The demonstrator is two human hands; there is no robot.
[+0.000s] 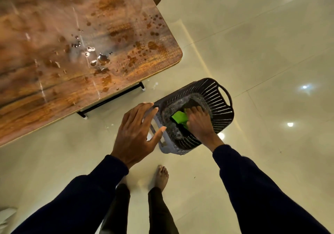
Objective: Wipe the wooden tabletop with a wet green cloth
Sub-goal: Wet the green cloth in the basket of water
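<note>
The right hand [197, 120] reaches down into a dark slotted basket [219, 107], its fingers curled on the green cloth [179, 117], which lies bunched at the bottom of the basket on a grey lining; whether the fingers truly grip the cloth or only press on it cannot be told. The left hand [136, 132] hovers open just beside the basket's near-left rim, fingers spread wide and holding nothing, the thumb reaching toward the rim. Whether it touches the basket is not clear. Both arms wear dark sleeves [253, 188].

The basket stands on the pale glossy floor [271, 52], tilted toward the camera, with a loop handle on its far right side. Its lower outside wall looks lighter grey. Below the hands, one bare foot [162, 176] and dark trouser legs show on the floor tiles.

To the upper left lies the wooden tabletop [54, 34], its rounded corner pointing toward the basket but well apart from it. Water drops and small puddles [101, 58] sit scattered over the tabletop near that corner, with darker wet blotches around them. A black frame bar [112, 98] with white feet shows under the tabletop's edge. Ceiling lights reflect as bright spots in the floor.
</note>
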